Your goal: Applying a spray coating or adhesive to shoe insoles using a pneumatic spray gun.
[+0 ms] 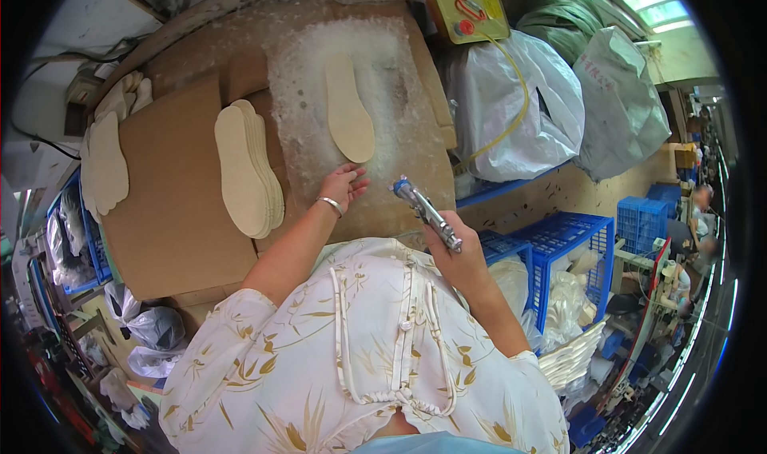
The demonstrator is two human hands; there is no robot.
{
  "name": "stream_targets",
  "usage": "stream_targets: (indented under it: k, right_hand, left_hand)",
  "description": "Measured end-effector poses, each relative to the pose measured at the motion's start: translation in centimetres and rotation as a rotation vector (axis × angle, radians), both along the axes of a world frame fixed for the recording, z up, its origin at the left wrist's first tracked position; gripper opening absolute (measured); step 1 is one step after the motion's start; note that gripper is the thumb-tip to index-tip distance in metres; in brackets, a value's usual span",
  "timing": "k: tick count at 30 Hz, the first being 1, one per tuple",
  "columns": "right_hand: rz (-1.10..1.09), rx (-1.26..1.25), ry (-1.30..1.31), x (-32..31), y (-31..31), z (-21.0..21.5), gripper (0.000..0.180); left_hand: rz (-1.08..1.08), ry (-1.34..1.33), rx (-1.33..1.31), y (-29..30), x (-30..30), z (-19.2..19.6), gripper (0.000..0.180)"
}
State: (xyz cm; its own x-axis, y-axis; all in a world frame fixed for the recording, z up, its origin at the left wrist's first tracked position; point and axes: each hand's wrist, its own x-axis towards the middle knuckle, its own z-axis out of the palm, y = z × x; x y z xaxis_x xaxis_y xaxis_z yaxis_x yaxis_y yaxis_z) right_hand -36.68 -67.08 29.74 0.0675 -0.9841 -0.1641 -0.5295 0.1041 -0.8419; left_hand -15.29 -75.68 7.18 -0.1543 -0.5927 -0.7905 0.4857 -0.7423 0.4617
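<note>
Only the head view here: one cream insole lies flat on the crusty white patch of the cardboard, right ahead of me. My left hand is loosely open with nothing in it, fingertips at the insole's near end; can't tell if they're touching. My right hand is wrapped round a metal spray gun, nozzle over the cardboard. I'd call this the spraying step, probably just before or between passes; next move calls for lining the nozzle up with the insole and keeping my left fingers clear. Stacked insoles sit to the left. Right side's crowded: yellow can, yellow hose across a whitish bag, blue crate. That hose might snag.
</note>
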Motion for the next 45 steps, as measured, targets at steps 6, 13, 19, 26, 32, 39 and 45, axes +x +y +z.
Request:
stream_targets:
  k: [6, 13, 19, 26, 32, 39, 45]
  right_hand:
    - [-0.064, 0.000, 0.004, -0.3, 0.2, -0.2, 0.018]
    - [-0.020, 0.000, -0.009, -0.5, 0.9, -0.1, 0.019]
    - [-0.049, 0.028, -0.027, -0.7, 1.2, 0.1, 0.018]
    - [-0.123, 0.024, 0.024, -0.9, 1.6, 0.6, 0.018]
    - [-0.013, 0.063, -0.045, -0.8, 2.0, 0.6, 0.018]
    - [-0.076, 0.052, 0.050, -0.9, 2.2, 0.7, 0.017]
    - [-0.015, 0.048, 0.035, -0.9, 2.2, 0.3, 0.018]
  left_hand:
    - [-0.021, 0.037, -0.017, 0.1, 0.3, -0.3, 0.031]
    - [-0.038, 0.026, -0.020, 0.1, 0.3, -0.2, 0.033]
    - [-0.046, 0.033, -0.019, 0.1, 0.4, 0.0, 0.034]
    - [-0.048, 0.047, -0.032, 0.1, 0.5, 0.0, 0.036]
    - [-0.053, 0.061, -0.025, 0.2, 0.6, 0.0, 0.037]
    - [-0.060, 0.087, -0.011, 0.2, 0.8, 0.2, 0.036]
    - [-0.050, 0.103, 0.002, 0.2, 0.9, 0.2, 0.037]
